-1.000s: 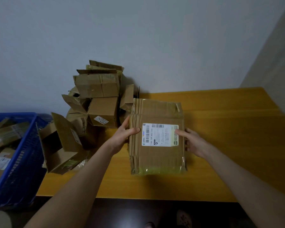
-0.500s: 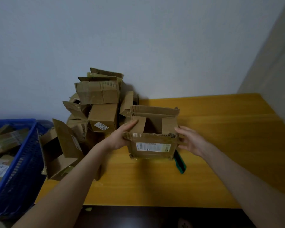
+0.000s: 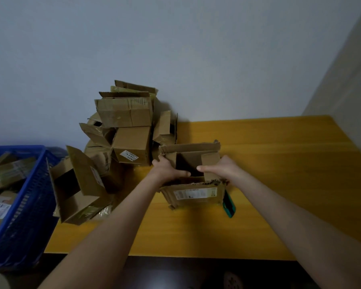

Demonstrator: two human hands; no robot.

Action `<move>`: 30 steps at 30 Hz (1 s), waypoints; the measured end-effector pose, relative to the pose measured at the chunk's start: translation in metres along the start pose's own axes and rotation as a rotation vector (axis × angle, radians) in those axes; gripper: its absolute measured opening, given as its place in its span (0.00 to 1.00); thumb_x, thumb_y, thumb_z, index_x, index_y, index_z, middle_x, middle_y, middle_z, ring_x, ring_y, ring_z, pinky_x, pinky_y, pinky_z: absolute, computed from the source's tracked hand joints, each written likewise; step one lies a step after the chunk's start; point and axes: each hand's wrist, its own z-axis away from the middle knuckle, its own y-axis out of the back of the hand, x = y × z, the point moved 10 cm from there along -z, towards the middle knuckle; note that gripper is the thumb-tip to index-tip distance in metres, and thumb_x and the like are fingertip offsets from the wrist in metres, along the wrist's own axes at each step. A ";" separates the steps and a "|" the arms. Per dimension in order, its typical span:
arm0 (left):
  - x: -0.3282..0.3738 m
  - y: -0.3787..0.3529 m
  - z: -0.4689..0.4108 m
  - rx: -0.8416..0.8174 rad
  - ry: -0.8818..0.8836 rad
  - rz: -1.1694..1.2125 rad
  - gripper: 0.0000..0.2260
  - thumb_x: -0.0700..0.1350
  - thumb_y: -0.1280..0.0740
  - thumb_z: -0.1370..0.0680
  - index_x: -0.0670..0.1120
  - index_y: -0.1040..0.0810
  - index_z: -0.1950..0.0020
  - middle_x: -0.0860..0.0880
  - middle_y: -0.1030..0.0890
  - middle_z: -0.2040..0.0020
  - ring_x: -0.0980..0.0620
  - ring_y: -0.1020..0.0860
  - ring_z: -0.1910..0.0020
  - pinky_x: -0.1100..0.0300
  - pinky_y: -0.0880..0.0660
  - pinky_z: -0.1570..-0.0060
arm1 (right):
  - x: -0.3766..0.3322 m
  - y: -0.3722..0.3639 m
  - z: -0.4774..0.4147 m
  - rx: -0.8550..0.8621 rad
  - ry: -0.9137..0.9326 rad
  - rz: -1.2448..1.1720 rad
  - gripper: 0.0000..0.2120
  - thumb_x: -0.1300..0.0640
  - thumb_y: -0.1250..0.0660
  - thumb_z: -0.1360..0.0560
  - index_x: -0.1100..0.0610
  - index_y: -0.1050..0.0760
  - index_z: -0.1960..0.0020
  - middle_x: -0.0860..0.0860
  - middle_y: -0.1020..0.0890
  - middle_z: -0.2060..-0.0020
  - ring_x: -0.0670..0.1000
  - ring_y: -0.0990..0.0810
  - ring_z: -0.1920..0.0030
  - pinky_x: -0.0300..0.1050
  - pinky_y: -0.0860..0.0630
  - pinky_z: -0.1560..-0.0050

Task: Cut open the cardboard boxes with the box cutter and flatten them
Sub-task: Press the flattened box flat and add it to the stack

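The person stands at a yellow table point(image 3: 279, 184) and holds one cardboard box point(image 3: 193, 192) upright on it, the open top turned up, the label side facing the person. The left hand point(image 3: 168, 168) grips the left top edge: the fingers curl over the outer side and the thumb reaches across the dark opening. The right hand point(image 3: 219, 166) holds the right flap, with the thumb laid straight over its inner face. Its other fingers are hidden behind the flap, so I cannot tell how they lie. I think both hands are placed so to pull the flaps apart and to look at the seams inside before cutting or pressing the box flat. The box cutter point(image 3: 229, 205), a teal thing, lies on the table just beside the right lower corner of the box, partly hidden by it, and no hand touches it. To the left, against the wall point(image 3: 196, 59), is a heap of boxes point(image 3: 129, 126) not yet flattened, very near the left hand. An open box on its side point(image 3: 79, 184) lies at the table's left end, and next to it is a blue basket point(image 3: 29, 195) holding cardboard pieces. The heap leaves little room on the left; the right half of the table seems better for flattening.
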 end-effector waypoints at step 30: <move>0.009 0.042 0.023 -0.104 -0.307 0.687 0.04 0.41 0.41 0.18 0.45 0.26 0.47 0.44 0.22 0.51 0.48 0.21 0.53 0.57 0.22 0.59 | 0.015 0.040 0.006 0.326 -0.087 0.573 0.58 0.32 0.30 0.34 0.59 0.60 0.22 0.56 0.39 0.28 0.58 0.27 0.37 0.50 0.25 0.48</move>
